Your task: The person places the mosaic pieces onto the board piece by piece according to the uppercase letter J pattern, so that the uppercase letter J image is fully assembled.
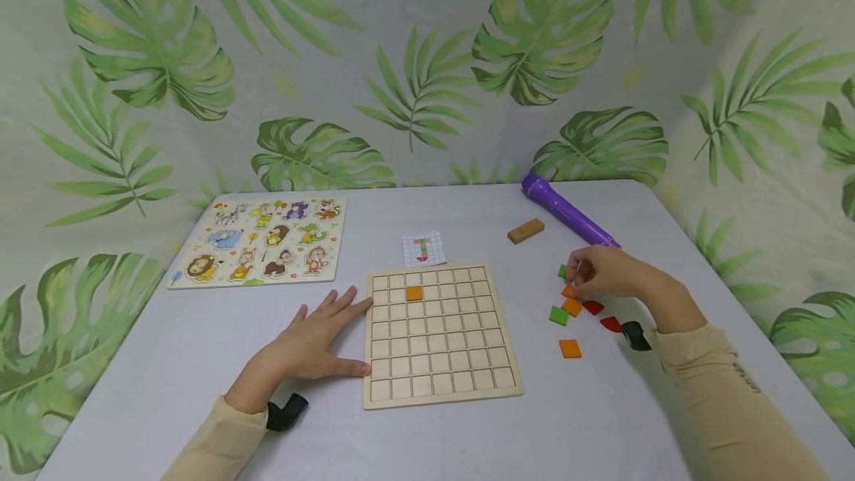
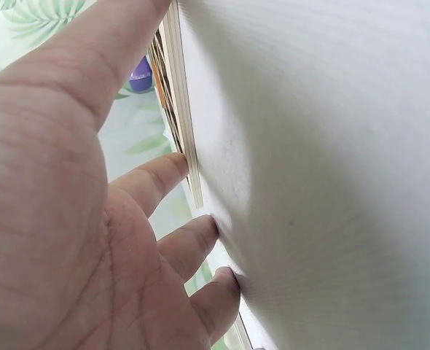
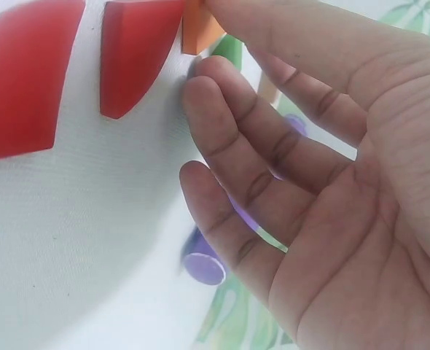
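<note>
Orange tile [image 1: 568,291] pickup, apparently
Left hand [image 1: 317,341] lies spread against grid board [image 1: 438,344]; right hand [image 1: 606,271] touches tile, grip unclear; lifting needs pinching.

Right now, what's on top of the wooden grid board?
One orange tile lies on the board, second row from the far edge, third column from the left. The surface beneath that tile is covered, so I can't see it.
</note>
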`<action>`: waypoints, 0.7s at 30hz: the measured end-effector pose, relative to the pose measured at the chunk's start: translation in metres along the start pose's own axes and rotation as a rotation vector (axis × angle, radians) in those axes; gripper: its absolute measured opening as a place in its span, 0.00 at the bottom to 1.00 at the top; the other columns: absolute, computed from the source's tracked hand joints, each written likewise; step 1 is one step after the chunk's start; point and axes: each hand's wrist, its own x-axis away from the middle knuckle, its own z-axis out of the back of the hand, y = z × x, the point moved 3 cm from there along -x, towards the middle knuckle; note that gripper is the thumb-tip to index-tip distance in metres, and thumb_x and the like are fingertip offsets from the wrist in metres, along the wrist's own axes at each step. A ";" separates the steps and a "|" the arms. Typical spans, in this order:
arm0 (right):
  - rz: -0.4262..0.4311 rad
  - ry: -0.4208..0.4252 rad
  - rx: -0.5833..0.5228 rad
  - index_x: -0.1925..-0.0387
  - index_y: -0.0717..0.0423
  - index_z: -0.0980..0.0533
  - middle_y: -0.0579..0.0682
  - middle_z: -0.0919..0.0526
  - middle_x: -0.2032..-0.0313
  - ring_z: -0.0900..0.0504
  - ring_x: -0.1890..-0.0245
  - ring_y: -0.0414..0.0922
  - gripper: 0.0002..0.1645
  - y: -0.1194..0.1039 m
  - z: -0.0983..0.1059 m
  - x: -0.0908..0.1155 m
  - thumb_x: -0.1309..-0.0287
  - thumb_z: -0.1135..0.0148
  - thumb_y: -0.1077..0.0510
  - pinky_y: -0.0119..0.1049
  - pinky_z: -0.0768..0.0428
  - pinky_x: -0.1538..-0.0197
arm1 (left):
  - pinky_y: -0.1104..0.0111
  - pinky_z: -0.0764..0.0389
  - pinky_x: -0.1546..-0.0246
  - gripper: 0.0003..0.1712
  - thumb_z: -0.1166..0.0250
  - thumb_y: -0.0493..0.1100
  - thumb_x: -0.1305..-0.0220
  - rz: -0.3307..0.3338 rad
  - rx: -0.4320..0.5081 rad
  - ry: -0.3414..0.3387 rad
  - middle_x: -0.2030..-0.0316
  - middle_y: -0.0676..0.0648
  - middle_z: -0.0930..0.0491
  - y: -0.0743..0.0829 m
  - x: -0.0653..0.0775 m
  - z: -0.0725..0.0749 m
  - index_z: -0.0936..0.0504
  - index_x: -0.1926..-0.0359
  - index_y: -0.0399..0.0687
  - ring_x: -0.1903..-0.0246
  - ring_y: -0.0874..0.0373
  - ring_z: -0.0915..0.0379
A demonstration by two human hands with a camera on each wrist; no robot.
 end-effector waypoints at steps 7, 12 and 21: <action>0.018 0.006 -0.023 0.58 0.58 0.18 0.49 0.17 0.69 0.22 0.70 0.42 0.11 0.000 0.000 -0.001 0.37 0.23 0.59 0.32 0.23 0.67 | 0.21 0.57 0.25 0.64 0.23 0.74 0.45 0.002 0.001 0.002 0.13 0.40 0.52 -0.002 -0.001 -0.001 0.41 0.14 0.62 0.15 0.31 0.59; 0.032 0.017 -0.043 0.57 0.58 0.17 0.49 0.15 0.69 0.20 0.70 0.43 0.11 0.002 -0.004 -0.003 0.36 0.24 0.58 0.31 0.21 0.66 | 0.21 0.57 0.24 0.64 0.23 0.74 0.45 0.010 0.003 -0.002 0.13 0.41 0.52 -0.002 -0.001 -0.001 0.41 0.14 0.62 0.15 0.32 0.59; 0.035 0.019 -0.014 0.56 0.58 0.16 0.47 0.15 0.69 0.21 0.70 0.42 0.16 0.001 -0.005 -0.006 0.37 0.22 0.52 0.32 0.22 0.65 | 0.21 0.57 0.24 0.63 0.23 0.73 0.44 0.000 0.008 -0.006 0.13 0.40 0.52 0.001 0.001 0.001 0.41 0.14 0.62 0.15 0.31 0.59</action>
